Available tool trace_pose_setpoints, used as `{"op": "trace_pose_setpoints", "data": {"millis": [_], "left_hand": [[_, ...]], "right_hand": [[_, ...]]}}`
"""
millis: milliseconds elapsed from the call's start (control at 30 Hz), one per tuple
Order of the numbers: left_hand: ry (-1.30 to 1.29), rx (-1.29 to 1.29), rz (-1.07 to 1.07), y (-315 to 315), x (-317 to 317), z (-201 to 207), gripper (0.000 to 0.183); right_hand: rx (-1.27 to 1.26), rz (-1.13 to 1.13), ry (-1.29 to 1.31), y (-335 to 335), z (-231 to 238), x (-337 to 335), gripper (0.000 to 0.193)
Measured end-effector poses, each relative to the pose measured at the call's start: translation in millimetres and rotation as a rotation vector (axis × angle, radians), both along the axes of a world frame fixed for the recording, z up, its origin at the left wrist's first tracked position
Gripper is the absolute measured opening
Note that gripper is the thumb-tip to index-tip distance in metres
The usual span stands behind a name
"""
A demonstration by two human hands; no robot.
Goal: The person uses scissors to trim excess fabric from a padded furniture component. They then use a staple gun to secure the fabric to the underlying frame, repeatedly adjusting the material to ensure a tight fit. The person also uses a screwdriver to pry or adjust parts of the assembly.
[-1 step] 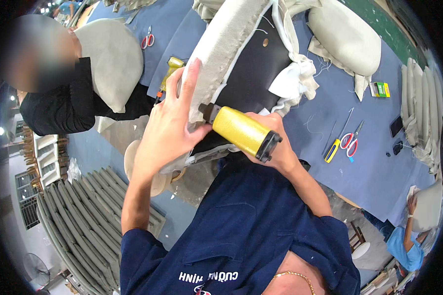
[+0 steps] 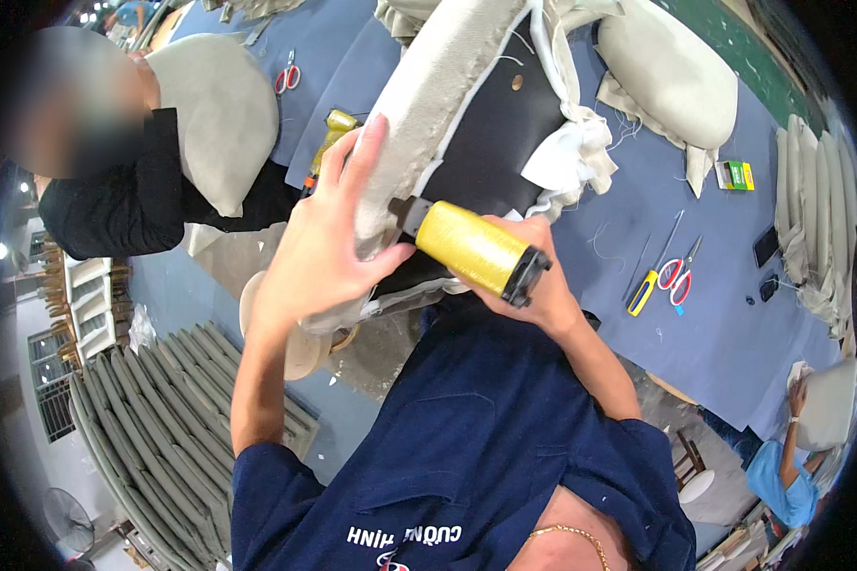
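A blue counter (image 2: pixel 752 366) sweeps across the right and the top of the frame. The largest thing at the hands is an upholstered piece, running from the top centre of the frame down and left toward the middle. Its beige fabric band (image 2: pixel 438 105) forms the left side, with a black panel (image 2: pixel 495 133) bared to the right of it. A padded beige cover (image 2: pixel 671 71) lies well apart, at upper right.

The person's left hand (image 2: pixel 328 243), left of centre, is nearer the band: it lies along the band's lower left end, fingers extended up the fabric and thumb spread away toward the middle of the frame. The right hand (image 2: pixel 550 303), right of centre, is closed around a yellow power tool (image 2: pixel 476 247).

That tool's long axis slants from upper left to lower right, roughly square across the band's own line. Its dark nose (image 2: pixel 409 214) points left, at the band's lower end, just above the left thumb; whether it touches the fabric cannot be told.

Smaller still, a second yellow tool (image 2: pixel 333 141) lies beyond the left fingers, and red-and-white scissors (image 2: pixel 674 274) lie well right of both hands. Least of all is a small brownish disc (image 2: pixel 516 83) on the black panel.
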State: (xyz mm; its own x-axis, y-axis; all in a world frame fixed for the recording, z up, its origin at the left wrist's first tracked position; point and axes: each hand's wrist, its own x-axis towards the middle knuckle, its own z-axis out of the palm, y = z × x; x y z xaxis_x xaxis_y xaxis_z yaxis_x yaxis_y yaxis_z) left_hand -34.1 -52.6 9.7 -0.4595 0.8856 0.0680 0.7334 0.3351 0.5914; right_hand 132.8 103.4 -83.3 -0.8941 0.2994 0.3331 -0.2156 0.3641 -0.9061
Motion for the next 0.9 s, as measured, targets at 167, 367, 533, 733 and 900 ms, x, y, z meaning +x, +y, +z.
{"op": "trace_pose_setpoints", "data": {"millis": [167,367,533,733,900], "left_hand": [[-0.937,0.125,0.431,-42.0,-37.1,-50.0,0.061],[-0.576,0.027,0.426,-55.9,-12.8,-43.2,0.067],[0.100,-0.128,0.437,-46.4,28.2,-33.5,0.061],[0.207,-0.147,0.379,-45.5,29.7,-32.9,0.078],[0.163,-0.191,0.353,-44.4,25.2,-27.3,0.089]], "right_hand": [[0.124,-0.154,0.029,-8.9,-4.9,-2.0,0.029],[0.232,-0.249,0.246,-23.9,-6.6,-25.8,0.037],[0.104,-0.108,0.128,-21.3,-4.4,-26.6,0.030],[-0.001,0.124,0.030,-26.9,-11.9,-19.2,0.030],[-0.106,0.113,-0.085,-34.1,-11.0,-16.4,0.032]]}}
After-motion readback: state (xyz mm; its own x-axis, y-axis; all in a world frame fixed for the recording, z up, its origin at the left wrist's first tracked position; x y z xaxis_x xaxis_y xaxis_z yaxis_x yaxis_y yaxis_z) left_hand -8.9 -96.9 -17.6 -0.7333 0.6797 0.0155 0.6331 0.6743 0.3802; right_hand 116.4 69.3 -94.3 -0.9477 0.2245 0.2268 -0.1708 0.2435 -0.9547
